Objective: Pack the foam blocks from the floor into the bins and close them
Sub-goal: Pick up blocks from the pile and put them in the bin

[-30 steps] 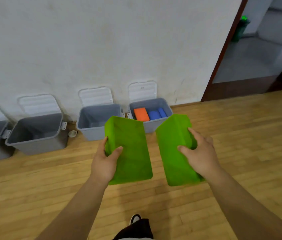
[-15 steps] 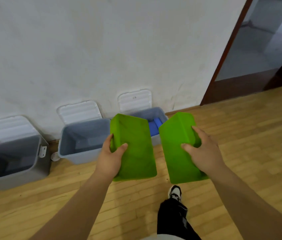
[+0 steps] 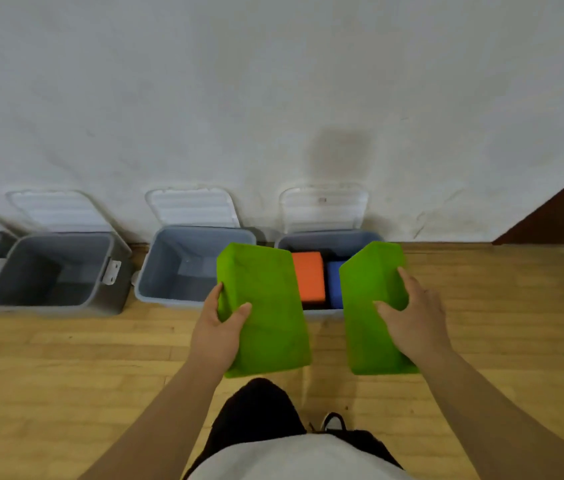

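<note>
In front of the rightmost bin (image 3: 329, 237), two green blocks are being held up.
The left hand (image 3: 218, 330) is gripping the left green block (image 3: 266, 306), the right hand (image 3: 412, 320) the right green block (image 3: 370, 306), fingers curling round each; they are covering the bin's front rim and most of a blue block (image 3: 334, 282) beside an orange block (image 3: 310, 280).

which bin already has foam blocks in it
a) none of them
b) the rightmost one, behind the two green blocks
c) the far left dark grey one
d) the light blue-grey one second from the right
b: the rightmost bin holds an orange block and a blue block, seen between the two green blocks held by the left hand and the right hand; the bin to its left shows only a bare inside.
</note>
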A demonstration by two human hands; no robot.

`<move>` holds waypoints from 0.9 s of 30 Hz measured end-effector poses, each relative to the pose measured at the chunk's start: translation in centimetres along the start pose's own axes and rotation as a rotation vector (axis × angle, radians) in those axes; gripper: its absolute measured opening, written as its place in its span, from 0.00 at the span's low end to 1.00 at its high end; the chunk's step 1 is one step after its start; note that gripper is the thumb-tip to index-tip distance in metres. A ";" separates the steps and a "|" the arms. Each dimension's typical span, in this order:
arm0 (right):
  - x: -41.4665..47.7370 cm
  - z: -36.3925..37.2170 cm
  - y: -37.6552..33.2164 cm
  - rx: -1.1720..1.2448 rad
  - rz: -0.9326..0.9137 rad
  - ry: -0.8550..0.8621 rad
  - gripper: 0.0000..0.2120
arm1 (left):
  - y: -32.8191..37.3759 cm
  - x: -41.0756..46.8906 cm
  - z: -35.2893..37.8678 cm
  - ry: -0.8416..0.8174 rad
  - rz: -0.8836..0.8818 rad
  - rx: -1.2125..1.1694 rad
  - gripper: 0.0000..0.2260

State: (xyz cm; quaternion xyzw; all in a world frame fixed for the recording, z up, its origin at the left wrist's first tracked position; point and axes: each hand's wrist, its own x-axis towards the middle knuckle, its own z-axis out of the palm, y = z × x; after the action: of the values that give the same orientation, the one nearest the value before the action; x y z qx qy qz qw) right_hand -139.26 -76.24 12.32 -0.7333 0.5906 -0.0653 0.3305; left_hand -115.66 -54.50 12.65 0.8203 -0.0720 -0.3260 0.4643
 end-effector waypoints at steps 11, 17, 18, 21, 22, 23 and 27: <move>18.5 5.1 -0.6 -0.044 0.202 -0.092 0.43 | 5.4 22.3 11.7 -0.230 -0.137 0.184 0.31; 29.8 8.7 2.9 -0.143 0.255 -0.120 0.42 | 3.5 33.6 21.7 -0.379 -0.154 0.358 0.33; 31.7 9.7 4.0 -0.162 0.261 -0.119 0.42 | 2.5 35.1 23.7 -0.396 -0.172 0.360 0.33; 37.5 13.4 8.0 -0.230 0.255 -0.151 0.41 | -1.8 39.5 30.0 -0.430 -0.230 0.348 0.35; 39.5 14.8 9.3 -0.262 0.238 -0.166 0.41 | -3.6 40.8 32.2 -0.439 -0.254 0.338 0.35; 41.6 16.2 10.7 -0.290 0.218 -0.177 0.41 | -5.4 42.1 34.5 -0.439 -0.269 0.326 0.35; 48.6 21.2 17.0 -0.428 0.115 -0.207 0.40 | -12.5 46.0 44.4 -0.438 -0.290 0.271 0.35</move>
State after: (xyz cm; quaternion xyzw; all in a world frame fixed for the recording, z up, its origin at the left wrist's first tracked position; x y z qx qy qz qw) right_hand -128.68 -113.22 -27.92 -0.7547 0.5945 0.1557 0.2295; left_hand -108.89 -98.60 -34.85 0.7866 -0.0954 -0.5458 0.2725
